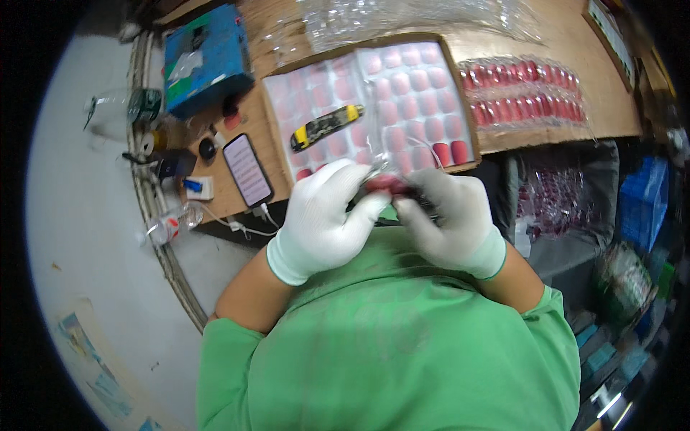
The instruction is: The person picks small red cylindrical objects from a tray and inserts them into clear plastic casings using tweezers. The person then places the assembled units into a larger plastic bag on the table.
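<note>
My left hand (327,212), in a white knit glove, pinches a small glossy dark red oval piece (386,184) between thumb and fingers. My right hand (453,221), gloved alike with greyish fingertips, closes on the same piece from the other side; motion blurs its fingers. Just beyond them lies a shallow cardboard box (460,79) with rows of pink-red oval pieces (410,108), most of them veiled by translucent sheets. Two uncovered ones (458,151) show redder at its near right corner. On the sheets rests a yellow and black utility knife (327,127).
Left of the box are a lit phone (248,170) on a cable and a blue box (206,61). To the right lie clear packs of red ovals (525,92). A dark-lined bin (564,194) with wrapped red pieces stands below the table edge. Clear plastic (424,20) covers the back.
</note>
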A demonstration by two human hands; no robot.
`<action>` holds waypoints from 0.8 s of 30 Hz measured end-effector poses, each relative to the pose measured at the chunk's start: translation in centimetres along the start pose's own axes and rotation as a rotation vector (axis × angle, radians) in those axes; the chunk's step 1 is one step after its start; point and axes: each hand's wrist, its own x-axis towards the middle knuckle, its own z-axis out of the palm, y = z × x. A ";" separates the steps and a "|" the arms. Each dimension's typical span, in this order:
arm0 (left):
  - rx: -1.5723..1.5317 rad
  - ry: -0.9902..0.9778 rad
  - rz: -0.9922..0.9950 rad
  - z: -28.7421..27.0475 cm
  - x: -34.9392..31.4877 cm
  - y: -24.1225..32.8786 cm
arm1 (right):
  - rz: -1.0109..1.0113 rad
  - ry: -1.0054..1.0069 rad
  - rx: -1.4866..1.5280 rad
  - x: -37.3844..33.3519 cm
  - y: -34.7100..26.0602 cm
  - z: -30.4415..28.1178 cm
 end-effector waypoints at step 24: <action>-0.089 -0.135 -0.316 5.9 6.6 -5.8 | 1.125 0.230 -0.900 7.0 30.7 -35.6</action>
